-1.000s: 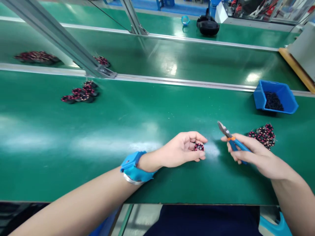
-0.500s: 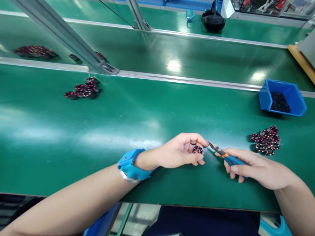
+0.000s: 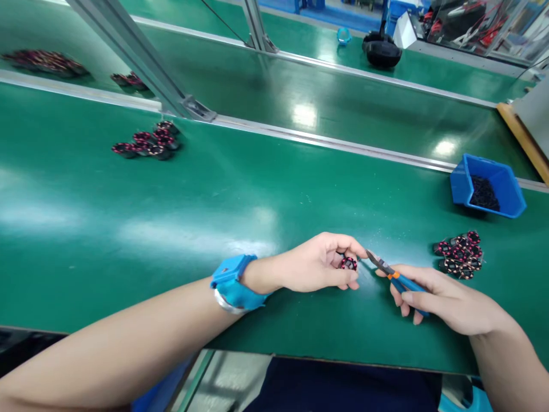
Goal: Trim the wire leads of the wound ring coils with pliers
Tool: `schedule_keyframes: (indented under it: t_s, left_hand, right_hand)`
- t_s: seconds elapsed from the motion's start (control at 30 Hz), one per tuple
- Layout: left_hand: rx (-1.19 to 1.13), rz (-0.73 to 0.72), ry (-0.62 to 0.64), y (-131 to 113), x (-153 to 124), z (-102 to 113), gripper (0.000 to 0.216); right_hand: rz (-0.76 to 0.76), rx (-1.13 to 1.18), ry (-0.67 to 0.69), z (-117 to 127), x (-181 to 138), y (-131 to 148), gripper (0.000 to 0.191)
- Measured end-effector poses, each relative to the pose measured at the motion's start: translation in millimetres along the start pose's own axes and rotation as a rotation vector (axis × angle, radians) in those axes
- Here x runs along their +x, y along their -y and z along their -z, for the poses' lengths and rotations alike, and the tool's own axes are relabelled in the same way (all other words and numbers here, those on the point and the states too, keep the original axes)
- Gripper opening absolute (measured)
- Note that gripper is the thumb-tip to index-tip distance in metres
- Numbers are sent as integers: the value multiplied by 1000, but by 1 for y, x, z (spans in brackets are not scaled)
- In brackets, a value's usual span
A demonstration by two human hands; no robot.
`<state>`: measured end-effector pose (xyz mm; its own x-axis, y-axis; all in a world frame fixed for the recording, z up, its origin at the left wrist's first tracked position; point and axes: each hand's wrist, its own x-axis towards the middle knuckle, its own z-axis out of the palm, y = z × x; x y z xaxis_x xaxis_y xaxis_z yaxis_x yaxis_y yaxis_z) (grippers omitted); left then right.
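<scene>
My left hand (image 3: 319, 264) rests on the green bench and pinches a small round coil part (image 3: 348, 264) wound with red wire between thumb and fingers. A blue wrist strap (image 3: 233, 282) sits on that wrist. My right hand (image 3: 441, 298) grips blue-handled cutters (image 3: 392, 274), their metal tip pointing left and almost touching the coil part. A heap of several like coil parts (image 3: 458, 255) lies on the bench just right of my right hand.
A blue bin (image 3: 488, 186) of small black pieces stands at the right by the metal rail (image 3: 326, 140). More coil parts (image 3: 148, 142) lie at the left, others beyond the rail (image 3: 43, 60). A slanted metal post (image 3: 137, 54) rises at the left. A black object (image 3: 381, 50) sits far back.
My right hand came down and left, bringing the cutters' tip from raised and apart to right beside the coil part. The left hand kept its hold and barely moved.
</scene>
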<state>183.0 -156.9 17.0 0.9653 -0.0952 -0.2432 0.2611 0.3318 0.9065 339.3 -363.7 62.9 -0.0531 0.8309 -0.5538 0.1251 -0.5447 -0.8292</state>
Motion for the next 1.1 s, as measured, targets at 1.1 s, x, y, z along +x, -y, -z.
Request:
schedule_keyframes:
  t_s: [1.1]
  left_hand:
    - [-24,50,40,-5,0,-3,34]
  right_hand:
    - [103,-184,-36,8,-2,5,18]
